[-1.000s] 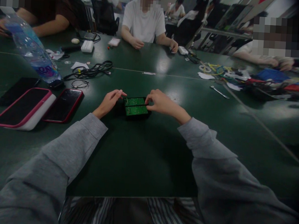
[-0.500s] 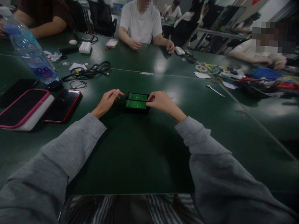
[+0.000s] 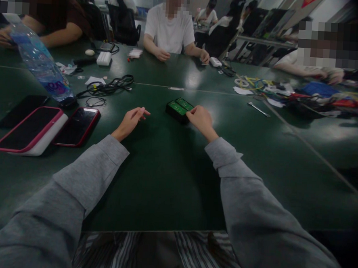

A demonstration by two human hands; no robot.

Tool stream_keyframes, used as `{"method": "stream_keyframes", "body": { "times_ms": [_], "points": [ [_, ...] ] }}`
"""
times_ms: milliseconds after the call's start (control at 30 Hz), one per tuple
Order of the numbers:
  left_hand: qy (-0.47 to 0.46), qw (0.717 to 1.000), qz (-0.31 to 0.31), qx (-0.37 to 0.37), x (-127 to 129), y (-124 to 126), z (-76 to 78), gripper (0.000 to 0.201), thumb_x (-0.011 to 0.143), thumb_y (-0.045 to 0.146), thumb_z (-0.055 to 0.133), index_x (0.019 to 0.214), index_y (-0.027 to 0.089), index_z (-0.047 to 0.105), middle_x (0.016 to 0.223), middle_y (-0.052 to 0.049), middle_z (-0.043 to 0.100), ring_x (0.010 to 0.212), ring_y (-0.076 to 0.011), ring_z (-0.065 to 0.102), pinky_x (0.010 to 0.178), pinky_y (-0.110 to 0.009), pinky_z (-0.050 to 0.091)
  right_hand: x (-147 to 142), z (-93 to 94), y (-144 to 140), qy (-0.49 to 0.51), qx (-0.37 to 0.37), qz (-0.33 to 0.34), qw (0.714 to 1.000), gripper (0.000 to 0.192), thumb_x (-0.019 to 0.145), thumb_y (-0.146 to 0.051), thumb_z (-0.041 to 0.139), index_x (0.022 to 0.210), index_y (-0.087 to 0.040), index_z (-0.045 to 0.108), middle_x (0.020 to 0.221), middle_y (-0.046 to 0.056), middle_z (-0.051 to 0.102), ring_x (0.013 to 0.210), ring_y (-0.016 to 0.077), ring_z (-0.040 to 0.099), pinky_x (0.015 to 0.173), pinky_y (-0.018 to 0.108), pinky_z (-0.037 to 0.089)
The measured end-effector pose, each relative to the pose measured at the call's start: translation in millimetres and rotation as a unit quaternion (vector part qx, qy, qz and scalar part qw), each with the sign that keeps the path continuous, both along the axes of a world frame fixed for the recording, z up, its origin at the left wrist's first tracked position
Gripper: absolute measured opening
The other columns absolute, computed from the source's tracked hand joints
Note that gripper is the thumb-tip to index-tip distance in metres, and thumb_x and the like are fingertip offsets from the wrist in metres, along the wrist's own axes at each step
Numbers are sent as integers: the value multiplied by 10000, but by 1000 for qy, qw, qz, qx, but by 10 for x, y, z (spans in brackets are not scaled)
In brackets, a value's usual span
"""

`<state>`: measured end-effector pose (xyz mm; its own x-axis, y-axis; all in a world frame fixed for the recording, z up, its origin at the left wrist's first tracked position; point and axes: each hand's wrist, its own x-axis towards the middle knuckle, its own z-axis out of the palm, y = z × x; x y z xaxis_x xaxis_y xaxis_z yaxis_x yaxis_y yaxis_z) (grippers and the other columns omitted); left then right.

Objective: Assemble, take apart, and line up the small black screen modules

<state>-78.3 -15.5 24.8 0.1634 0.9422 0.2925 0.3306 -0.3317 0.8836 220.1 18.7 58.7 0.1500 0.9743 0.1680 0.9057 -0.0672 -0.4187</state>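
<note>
A small black box (image 3: pixel 174 114) with two green circuit boards (image 3: pixel 180 106) side by side in its top is on the dark green table (image 3: pixel 158 181), turned at an angle. My right hand (image 3: pixel 203 120) pinches the box at its right corner, thumb and forefinger together there. What the other right fingers touch is hidden. To the left, my left hand (image 3: pixel 130 122) is held apart from the box, fingers loosely extended and nothing in them.
Left of my hands are a red-edged phone (image 3: pixel 78 127), a pink-framed device (image 3: pixel 30 129), a leaning water bottle (image 3: pixel 44 61) and coiled black cables (image 3: pixel 112 85). A wrench (image 3: pixel 258 109) and tangled wires (image 3: pixel 255 83) are at right. People sit across the table.
The black box has moved away from me and slightly right, and has rotated from square to slanted with my right hand on it. My left hand has barely moved.
</note>
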Motion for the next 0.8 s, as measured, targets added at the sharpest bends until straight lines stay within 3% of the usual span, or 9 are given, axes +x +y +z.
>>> {"method": "stream_keyframes", "body": {
  "times_ms": [133,400,667,800],
  "points": [
    [8,1000,4,3,7,5,-1,514,992,612,397,1005,200,703,1045,-82,719,919,-192,648,796,-328,507,-186,-31,-160,-10,15,33,999,227,865,-291,535,1014,-159,645,961,158,696,895,305,642,794,463,517],
    [9,1000,-4,6,21,15,-15,506,996,602,409,995,193,706,1048,-87,722,883,-177,650,785,-314,509,-566,80,-425,-34,-24,99,994,306,947,-300,435,1169,-121,548,1036,197,679,952,367,668,813,497,501],
    [44,999,-30,10,57,-38,26,436,982,544,483,1083,179,698,1091,-92,721,899,-181,655,847,-331,522,-546,70,-428,-24,-19,115,993,294,935,-316,470,1148,-130,549,1036,193,684,941,358,669,795,479,510],
    [80,996,-44,11,69,-56,39,445,977,546,490,1131,181,692,1130,-95,718,915,-189,666,874,-350,519,-497,18,-336,57,-45,128,989,247,912,-271,512,1130,-156,534,996,156,707,910,305,681,767,413,519]
  ]
}}
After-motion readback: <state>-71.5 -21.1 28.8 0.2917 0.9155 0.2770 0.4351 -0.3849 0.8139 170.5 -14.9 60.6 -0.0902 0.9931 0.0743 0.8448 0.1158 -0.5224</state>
